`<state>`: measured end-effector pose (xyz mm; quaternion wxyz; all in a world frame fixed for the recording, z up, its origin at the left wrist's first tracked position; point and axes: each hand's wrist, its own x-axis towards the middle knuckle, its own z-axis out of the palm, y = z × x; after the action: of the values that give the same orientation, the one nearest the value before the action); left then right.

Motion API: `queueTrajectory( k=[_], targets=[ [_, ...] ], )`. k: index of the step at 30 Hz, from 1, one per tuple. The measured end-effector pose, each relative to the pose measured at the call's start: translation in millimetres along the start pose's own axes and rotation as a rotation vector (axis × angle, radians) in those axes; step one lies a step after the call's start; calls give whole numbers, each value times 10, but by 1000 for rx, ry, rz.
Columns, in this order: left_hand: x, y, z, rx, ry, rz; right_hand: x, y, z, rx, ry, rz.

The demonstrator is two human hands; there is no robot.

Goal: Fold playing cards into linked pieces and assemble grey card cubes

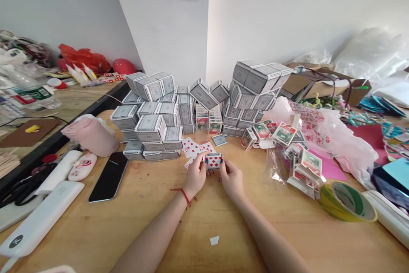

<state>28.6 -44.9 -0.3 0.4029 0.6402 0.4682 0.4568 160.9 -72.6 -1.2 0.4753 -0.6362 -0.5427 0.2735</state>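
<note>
Between my hands, just above the wooden table, is a playing card (214, 161) with red diamonds, its top edge showing a folded strip of grey back. My left hand (197, 173) pinches its left end, and my right hand (231, 176) pinches its right end. Whether more than one card is in the grip I cannot tell. Loose face-up cards (191, 147) lie just beyond my left hand. A grey-backed piece (220, 140) rests a little farther off. Behind these stand stacked blocks of folded grey cards (150, 128), piled left, centre and right.
A black phone (108, 176) and pink pouch (92, 134) lie to the left. Opened card boxes (306, 170), a clear plastic wrapper (276, 168) and a yellow-green tape roll (347, 201) sit on the right. A paper scrap (214, 240) lies between my forearms.
</note>
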Motion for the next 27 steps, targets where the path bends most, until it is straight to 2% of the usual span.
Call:
queueTrajectory(
  k=[2,9,19,27],
  targets=[
    [-2,1,2,42,-9,10,13,0,-8,-20,18,-17],
    [6,-14,-10,92,81,-36,14,-13,-6,-63,43,-63],
    [28,-70,-13,58,215,-39,29,47,52,94,-23,-10],
    [38,-54,-27,73,140,15,69,105,11,122,-29,-40]
  ],
)
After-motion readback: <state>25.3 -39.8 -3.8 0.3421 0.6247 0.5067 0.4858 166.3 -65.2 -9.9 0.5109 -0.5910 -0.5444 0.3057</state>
